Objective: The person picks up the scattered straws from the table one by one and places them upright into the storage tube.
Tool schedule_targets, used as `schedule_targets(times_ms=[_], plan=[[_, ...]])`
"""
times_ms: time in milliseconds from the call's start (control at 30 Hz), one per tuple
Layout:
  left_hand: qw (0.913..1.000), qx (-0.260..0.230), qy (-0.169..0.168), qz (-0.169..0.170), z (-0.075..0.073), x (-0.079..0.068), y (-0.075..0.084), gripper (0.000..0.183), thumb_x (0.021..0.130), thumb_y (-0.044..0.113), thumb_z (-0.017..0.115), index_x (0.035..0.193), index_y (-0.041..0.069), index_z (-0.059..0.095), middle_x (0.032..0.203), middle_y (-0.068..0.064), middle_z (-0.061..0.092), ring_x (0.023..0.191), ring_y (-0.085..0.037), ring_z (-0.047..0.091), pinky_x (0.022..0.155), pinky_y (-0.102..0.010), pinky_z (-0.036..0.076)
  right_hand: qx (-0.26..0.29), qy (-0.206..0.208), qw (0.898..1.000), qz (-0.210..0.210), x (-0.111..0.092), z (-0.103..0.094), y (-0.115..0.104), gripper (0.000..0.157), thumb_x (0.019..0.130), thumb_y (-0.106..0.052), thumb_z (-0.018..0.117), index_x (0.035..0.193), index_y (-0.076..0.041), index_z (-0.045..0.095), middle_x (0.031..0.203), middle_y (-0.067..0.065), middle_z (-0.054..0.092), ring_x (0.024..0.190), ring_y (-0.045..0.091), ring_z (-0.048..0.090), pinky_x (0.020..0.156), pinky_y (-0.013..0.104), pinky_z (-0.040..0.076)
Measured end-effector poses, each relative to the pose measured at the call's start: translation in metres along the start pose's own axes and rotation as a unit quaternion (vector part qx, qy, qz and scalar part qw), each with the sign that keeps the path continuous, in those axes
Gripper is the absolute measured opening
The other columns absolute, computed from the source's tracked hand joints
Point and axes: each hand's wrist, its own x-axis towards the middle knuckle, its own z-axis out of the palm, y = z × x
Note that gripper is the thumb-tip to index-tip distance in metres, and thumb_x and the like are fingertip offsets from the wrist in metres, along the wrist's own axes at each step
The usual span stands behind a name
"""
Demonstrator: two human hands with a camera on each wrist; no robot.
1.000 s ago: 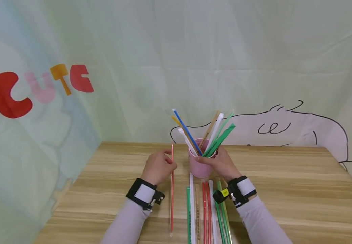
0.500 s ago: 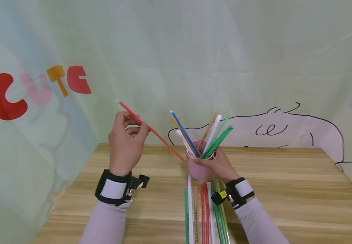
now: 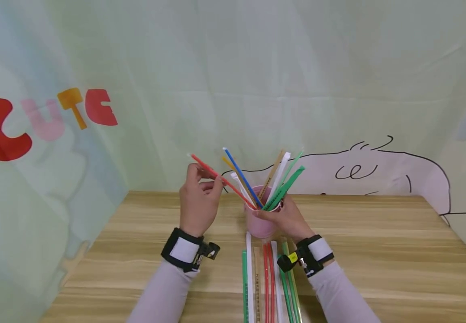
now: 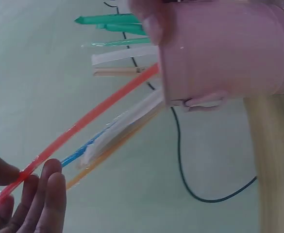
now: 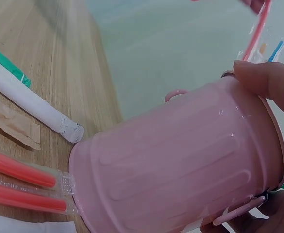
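My left hand (image 3: 198, 206) pinches a red straw (image 3: 231, 187) in clear wrapping between thumb and fingers. The straw slants down to the right, and its lower end is at the mouth of a pink bucket (image 3: 259, 225) with small side handles. Blue (image 3: 243, 177), white (image 3: 279, 177), brown, yellow and green (image 3: 284, 189) straws lean inside this bucket. My right hand (image 3: 293, 220) grips the bucket at its rim on the right, thumb (image 5: 263, 77) on the near side. In the left wrist view the red straw (image 4: 93, 114) reaches the rim; its tip is hidden.
A row of wrapped straws lies on the wooden table (image 3: 358, 251) in front of the bucket: green (image 3: 245, 282), white (image 3: 250, 278), brown (image 3: 257, 287), red (image 3: 272, 278) and more. A printed cloth (image 3: 200, 89) hangs behind the table.
My left hand has lifted the red straw off the table, tilted it, and moved it right so its lower end meets the bucket's mouth. My right hand keeps its grip on the bucket.
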Motion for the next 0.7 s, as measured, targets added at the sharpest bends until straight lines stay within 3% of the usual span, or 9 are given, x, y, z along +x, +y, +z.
schedule_targets(times_ms=[200, 267, 433, 567, 700], plan=[[0.9980, 0.026, -0.048, -0.032, 0.023, -0.005, -0.021, 0.027, 0.089, 0.013, 0.067, 0.109, 0.008, 0.050, 0.095, -0.008, 0.066, 0.078, -0.009, 0.065, 0.069, -0.036, 0.059, 0.004, 0.007, 1.000, 0.027, -0.008, 0.001, -0.022, 0.078, 0.078, -0.013, 0.080, 0.140, -0.001, 0.035, 0.136, 0.022, 0.048, 0.121, 0.032, 0.046, 0.104, 0.056, 0.036], [0.9965, 0.036, -0.063, -0.042, 0.029, -0.007, -0.027, 0.024, 0.089, 0.015, 0.068, 0.107, 0.009, 0.052, 0.093, -0.007, 0.067, 0.078, -0.009, 0.064, 0.071, -0.035, 0.059, -0.010, 0.007, 1.000, 0.021, -0.007, 0.002, -0.019, 0.079, 0.078, -0.015, 0.080, 0.140, 0.002, 0.033, 0.136, 0.024, 0.047, 0.119, 0.032, 0.047, 0.101, 0.056, 0.040], [0.9921, 0.034, -0.097, -0.072, 0.033, -0.009, -0.037, 0.025, 0.088, 0.021, 0.070, 0.104, 0.009, 0.056, 0.091, -0.006, 0.066, 0.082, -0.012, 0.061, 0.077, -0.037, 0.057, -0.019, 0.019, 1.000, 0.010, 0.002, 0.001, 0.001, 0.078, 0.076, -0.022, 0.082, 0.138, -0.005, 0.038, 0.133, 0.017, 0.051, 0.115, 0.026, 0.051, 0.098, 0.053, 0.043], [0.9845, 0.009, -0.136, -0.111, 0.035, -0.012, -0.045, 0.036, 0.086, 0.032, 0.072, 0.108, 0.009, 0.054, 0.099, -0.007, 0.064, 0.092, -0.017, 0.059, 0.081, -0.040, 0.055, -0.010, 0.024, 1.000, 0.012, 0.003, 0.001, 0.002, 0.076, 0.075, -0.022, 0.083, 0.137, -0.009, 0.040, 0.131, 0.013, 0.053, 0.114, 0.024, 0.052, 0.099, 0.052, 0.042], [0.9741, -0.005, -0.188, -0.125, 0.039, -0.015, -0.051, 0.053, 0.085, 0.046, 0.071, 0.120, 0.012, 0.051, 0.118, -0.011, 0.059, 0.110, -0.021, 0.052, 0.093, -0.045, 0.049, -0.012, 0.022, 1.000, 0.008, 0.003, 0.001, 0.003, 0.076, 0.075, -0.023, 0.083, 0.137, -0.009, 0.041, 0.131, 0.012, 0.054, 0.113, 0.023, 0.052, 0.099, 0.053, 0.043]])
